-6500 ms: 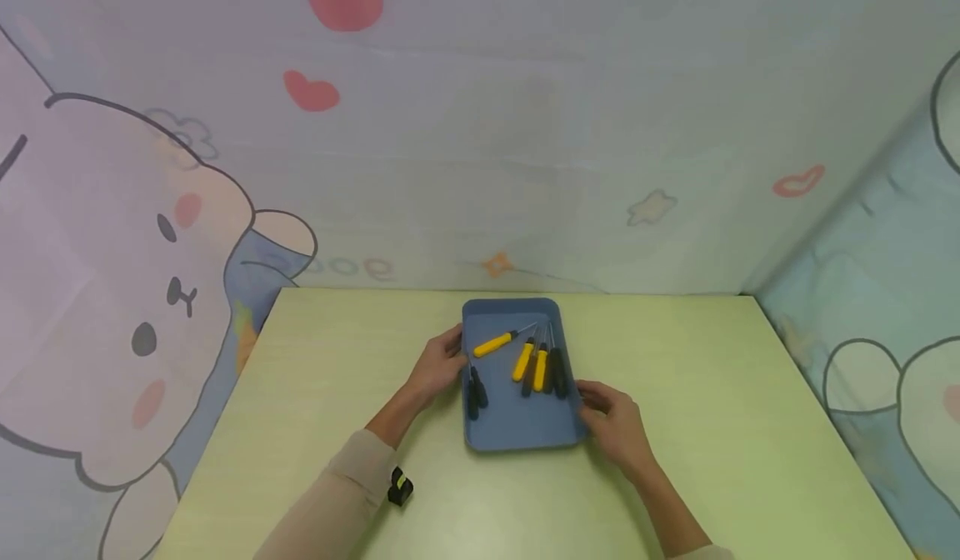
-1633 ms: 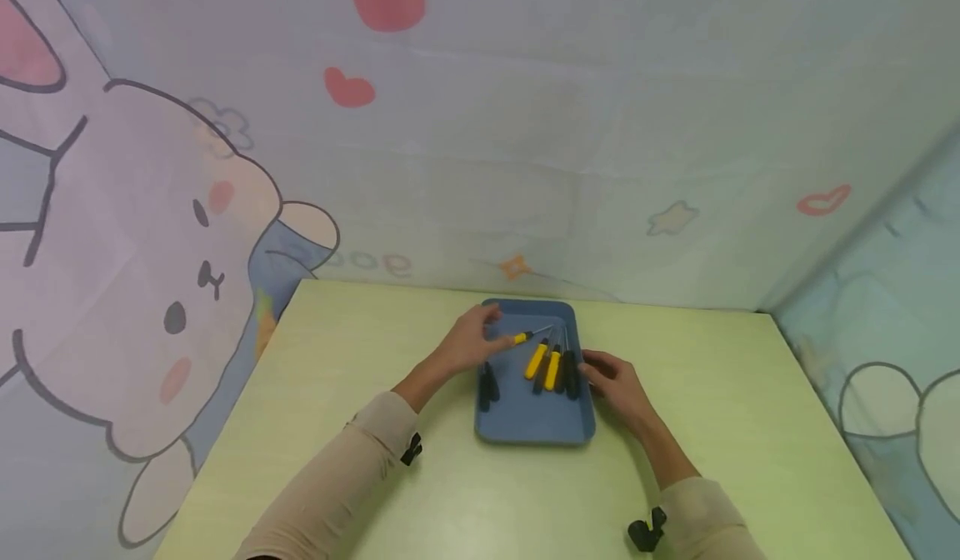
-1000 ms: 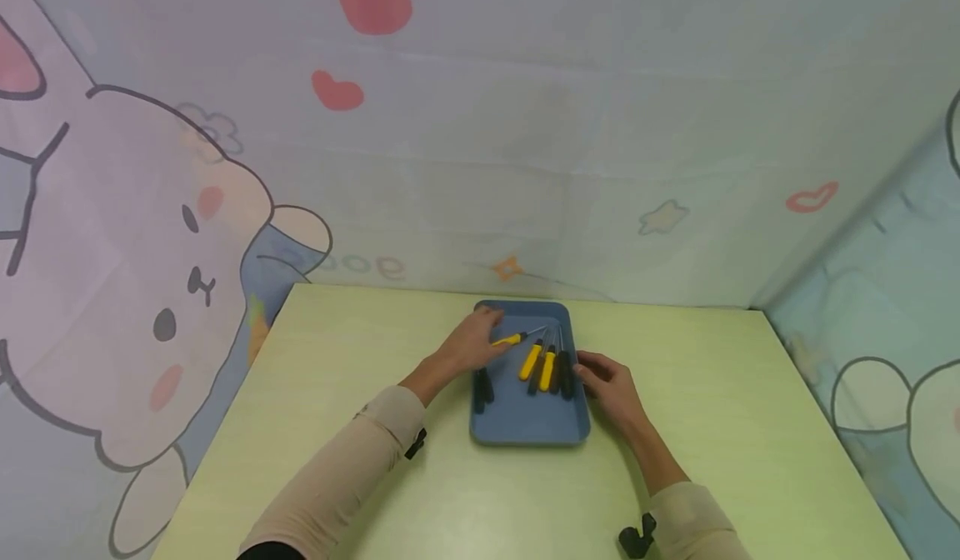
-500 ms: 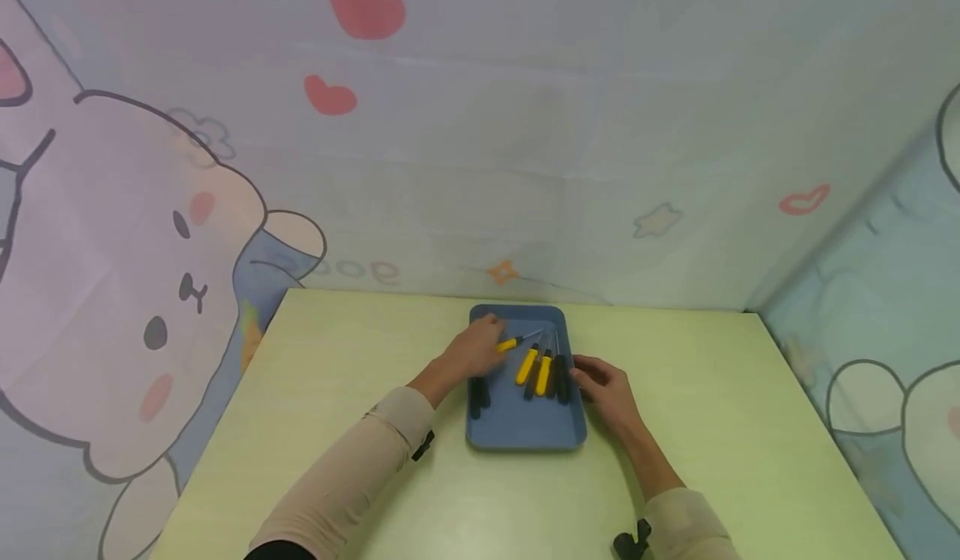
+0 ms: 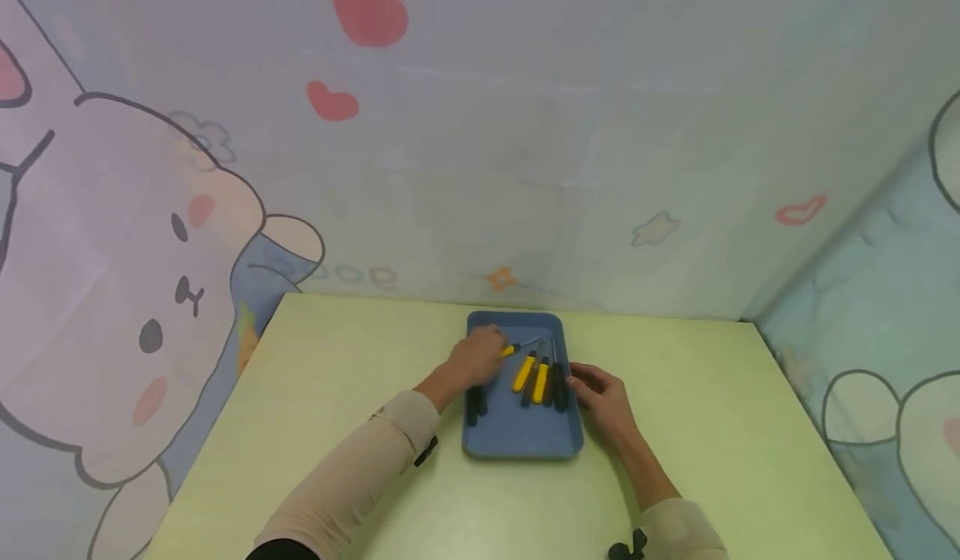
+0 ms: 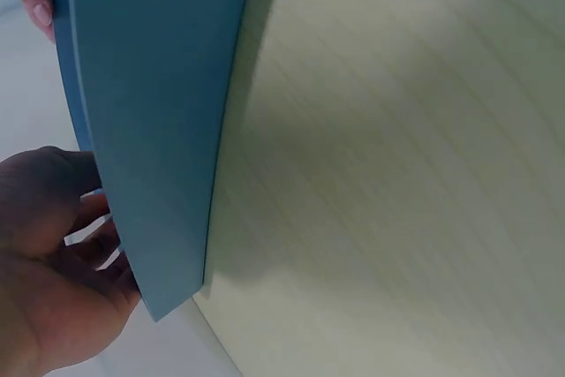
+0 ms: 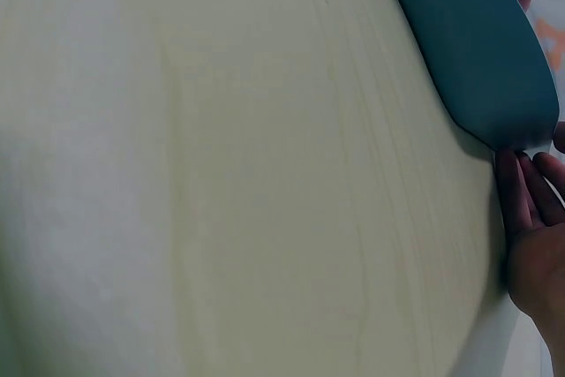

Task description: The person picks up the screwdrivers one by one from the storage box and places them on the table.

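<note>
A blue tray (image 5: 522, 442) lies on the table, with several screwdrivers in it. My left hand (image 5: 477, 355) reaches over its left rim, fingers bent down at a yellow-handled screwdriver (image 5: 511, 350). Most of that handle is hidden under the hand; its shaft points right. In the left wrist view, the tray's outer wall (image 6: 154, 130) hides the fingertips of the left hand (image 6: 53, 262). At the tray's right side, my right hand (image 5: 604, 400) holds the edge, thumb at the rim. The right wrist view shows the right hand's fingers (image 7: 515, 187) against the outer wall.
Yellow and black screwdrivers (image 5: 542, 381) lie bunched at the tray's right side. Black handles (image 5: 476, 406) lie along its left wall, partly below the left hand. A printed cloth wall (image 5: 525, 143) rises behind the pale table (image 5: 360, 360).
From the tray's left rim, my left hand has moved in over the yellow screwdriver and covers more of its handle. The right hand stays at the tray's right edge. The head view has shifted slightly.
</note>
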`<action>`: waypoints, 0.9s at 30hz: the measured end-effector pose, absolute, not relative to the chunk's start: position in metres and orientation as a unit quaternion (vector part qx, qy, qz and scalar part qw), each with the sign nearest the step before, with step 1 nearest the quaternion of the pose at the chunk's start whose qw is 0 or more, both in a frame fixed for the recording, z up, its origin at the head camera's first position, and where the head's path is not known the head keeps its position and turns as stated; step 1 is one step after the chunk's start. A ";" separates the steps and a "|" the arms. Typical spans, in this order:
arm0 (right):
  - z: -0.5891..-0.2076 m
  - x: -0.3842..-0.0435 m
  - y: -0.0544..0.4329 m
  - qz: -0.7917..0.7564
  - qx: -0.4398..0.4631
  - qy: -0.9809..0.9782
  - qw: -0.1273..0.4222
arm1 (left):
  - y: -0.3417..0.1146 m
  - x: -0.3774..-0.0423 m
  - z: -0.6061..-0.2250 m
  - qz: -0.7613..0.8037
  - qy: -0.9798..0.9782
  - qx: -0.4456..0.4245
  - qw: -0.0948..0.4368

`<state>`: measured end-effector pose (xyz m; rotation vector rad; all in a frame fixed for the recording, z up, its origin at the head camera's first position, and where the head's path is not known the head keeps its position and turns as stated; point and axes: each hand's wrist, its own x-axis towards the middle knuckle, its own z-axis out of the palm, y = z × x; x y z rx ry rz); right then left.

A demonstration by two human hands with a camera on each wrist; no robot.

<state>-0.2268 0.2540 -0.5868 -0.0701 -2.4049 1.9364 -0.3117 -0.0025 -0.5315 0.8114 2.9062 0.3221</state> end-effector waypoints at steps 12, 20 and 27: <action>-0.587 -0.227 0.253 0.630 -0.028 -0.776 0.028 | 0.006 -0.305 -0.534 0.112 0.965 0.234 0.030; -0.585 -0.226 0.253 0.629 -0.025 -0.777 0.023 | 0.008 -0.305 -0.535 0.119 0.966 0.228 0.033; -0.585 -0.226 0.254 0.637 -0.028 -0.770 0.024 | 0.008 -0.309 -0.534 0.155 0.962 0.223 0.038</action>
